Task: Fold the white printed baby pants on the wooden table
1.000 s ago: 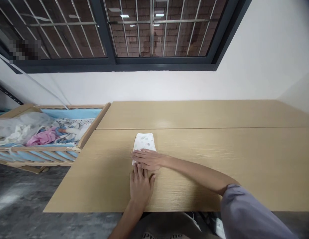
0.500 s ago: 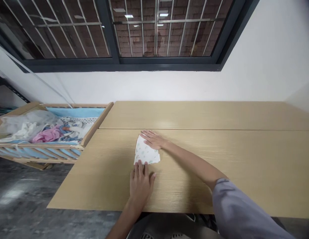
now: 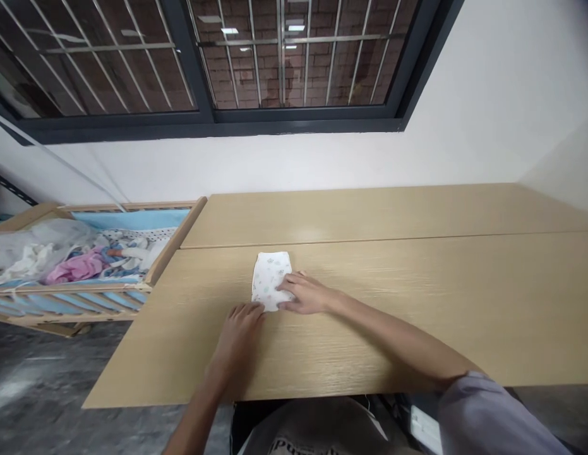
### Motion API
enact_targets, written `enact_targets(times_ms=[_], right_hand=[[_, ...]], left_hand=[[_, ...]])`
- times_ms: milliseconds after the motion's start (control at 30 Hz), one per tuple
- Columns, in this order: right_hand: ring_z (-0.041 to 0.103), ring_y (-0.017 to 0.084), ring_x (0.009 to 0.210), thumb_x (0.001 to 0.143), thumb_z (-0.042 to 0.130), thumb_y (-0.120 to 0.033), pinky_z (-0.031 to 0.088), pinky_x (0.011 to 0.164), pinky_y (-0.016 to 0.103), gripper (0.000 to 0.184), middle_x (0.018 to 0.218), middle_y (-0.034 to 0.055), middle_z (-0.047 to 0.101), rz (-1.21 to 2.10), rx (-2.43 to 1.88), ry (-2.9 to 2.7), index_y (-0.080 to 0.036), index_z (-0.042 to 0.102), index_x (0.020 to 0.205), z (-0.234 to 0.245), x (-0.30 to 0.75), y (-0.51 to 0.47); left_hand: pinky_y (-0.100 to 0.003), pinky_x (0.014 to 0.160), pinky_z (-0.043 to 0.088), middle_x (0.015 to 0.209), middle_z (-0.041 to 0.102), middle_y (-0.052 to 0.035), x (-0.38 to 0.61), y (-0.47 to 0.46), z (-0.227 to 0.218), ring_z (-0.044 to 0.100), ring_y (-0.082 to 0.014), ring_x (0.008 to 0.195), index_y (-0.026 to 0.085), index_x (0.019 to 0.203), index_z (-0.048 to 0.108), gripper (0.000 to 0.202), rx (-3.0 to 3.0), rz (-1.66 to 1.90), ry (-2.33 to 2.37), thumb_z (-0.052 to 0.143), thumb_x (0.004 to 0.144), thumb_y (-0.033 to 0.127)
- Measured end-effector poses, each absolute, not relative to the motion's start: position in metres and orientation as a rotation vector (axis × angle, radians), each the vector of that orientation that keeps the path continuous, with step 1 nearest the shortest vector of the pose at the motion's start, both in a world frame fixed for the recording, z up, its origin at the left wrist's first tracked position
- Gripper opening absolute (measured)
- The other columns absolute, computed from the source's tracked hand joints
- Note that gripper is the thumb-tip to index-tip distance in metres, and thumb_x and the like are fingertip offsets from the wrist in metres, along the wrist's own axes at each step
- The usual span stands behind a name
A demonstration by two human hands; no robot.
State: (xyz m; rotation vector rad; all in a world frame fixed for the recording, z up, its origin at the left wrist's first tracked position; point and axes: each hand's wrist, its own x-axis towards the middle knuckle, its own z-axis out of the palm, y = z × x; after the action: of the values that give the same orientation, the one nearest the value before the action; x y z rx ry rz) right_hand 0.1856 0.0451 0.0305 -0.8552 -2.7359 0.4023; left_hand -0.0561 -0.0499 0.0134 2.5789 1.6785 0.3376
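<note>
The counter (image 3: 440, 278) is a wide, pale tan, wood-grained surface with a soft sheen. A thin straight seam (image 3: 369, 240) crosses it from the left edge, roughly parallel to the back edge, parting a narrower back panel (image 3: 369, 215) from a deeper front panel. The front left corner is sharp; the right end runs out of view. On the front panel, nearer the left edge than the right, a small white cloth with a faint scattered print (image 3: 269, 281) lies flat, its far end just short of the seam.
</note>
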Motion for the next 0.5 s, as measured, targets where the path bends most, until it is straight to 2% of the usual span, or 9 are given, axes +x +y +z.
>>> enact_targets(times_ms=[133, 300, 400, 500], right_hand=[[0.058, 0.027, 0.109, 0.1, 0.054, -0.037, 0.043, 0.094, 0.042, 0.03, 0.113, 0.0126, 0.065, 0.184, -0.873, -2.74, -0.017, 0.066, 0.118, 0.009, 0.203, 0.026], [0.055, 0.028, 0.105, 0.101, 0.044, -0.023, 0.039, 0.094, 0.043, 0.024, 0.105, 0.0138, 0.066, -0.022, -0.901, -2.68, -0.014, 0.065, 0.11, -0.004, 0.2, 0.009], [0.054, 0.027, 0.102, 0.098, 0.047, -0.02, 0.037, 0.094, 0.044, 0.019, 0.099, 0.0128, 0.066, 0.065, -0.993, -2.591, -0.015, 0.065, 0.1, 0.004, 0.198, -0.005], [0.054, 0.025, 0.102, 0.096, 0.048, -0.021, 0.038, 0.092, 0.043, 0.014, 0.101, 0.0096, 0.064, 0.349, -1.117, -2.44, -0.018, 0.061, 0.1, 0.018, 0.201, -0.015]], left_hand=[[-0.044, 0.096, 0.048, 0.124, 0.071, -0.009, -0.073, -0.04, 0.01, 0.064, -0.027, 0.114, 0.021, 0.116, 0.067, 0.03, 2.604, 0.385, 1.589, 0.046, 0.098, 0.013], [-0.046, 0.094, 0.047, 0.114, 0.072, -0.0093, -0.068, -0.038, 0.009, 0.065, -0.0279, 0.107, 0.021, 0.109, 0.067, 0.027, 2.617, 0.406, 1.591, 0.047, 0.095, 0.009], [-0.044, 0.091, 0.046, 0.106, 0.071, -0.0081, -0.061, -0.047, 0.015, 0.064, -0.0265, 0.101, 0.021, 0.107, 0.063, 0.022, 2.579, 0.468, 1.614, 0.044, 0.099, 0.014], [-0.04, 0.089, 0.044, 0.101, 0.069, -0.005, -0.056, -0.057, 0.024, 0.063, -0.023, 0.098, 0.022, 0.102, 0.059, 0.02, 2.479, 0.584, 1.595, 0.039, 0.104, 0.025]])
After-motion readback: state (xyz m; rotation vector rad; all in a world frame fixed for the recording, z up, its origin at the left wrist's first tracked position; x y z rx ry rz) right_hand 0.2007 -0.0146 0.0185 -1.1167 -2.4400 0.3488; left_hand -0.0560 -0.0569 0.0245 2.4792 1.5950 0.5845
